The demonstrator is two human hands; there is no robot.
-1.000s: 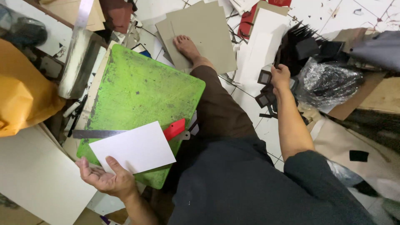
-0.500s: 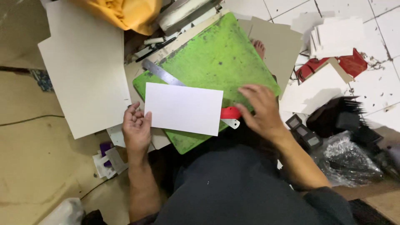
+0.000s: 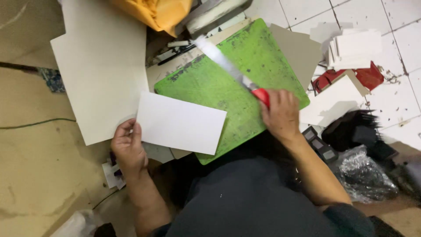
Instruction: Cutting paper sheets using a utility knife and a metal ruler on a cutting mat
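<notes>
Over a green mat (image 3: pixel 206 83), left hand (image 3: pixel 128 150) pinches a white card (image 3: pixel 180 123); right hand (image 3: pixel 281 115), clenched around a ruler (image 3: pixel 228 66), should lay it flat beside the card-holding fingers.

A cutting mat (image 3: pixel 210 87) is lying on the floor (image 3: pixel 35 166). A card (image 3: pixel 180 123) is overlapping the mat's near left edge. A large board (image 3: pixel 101 66) is lying left of it, a paper stack (image 3: pixel 355 44) sitting to the right.

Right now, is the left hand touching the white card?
Touching. The head view shows the left hand gripping the left edge of the white card, thumb on top.
</notes>
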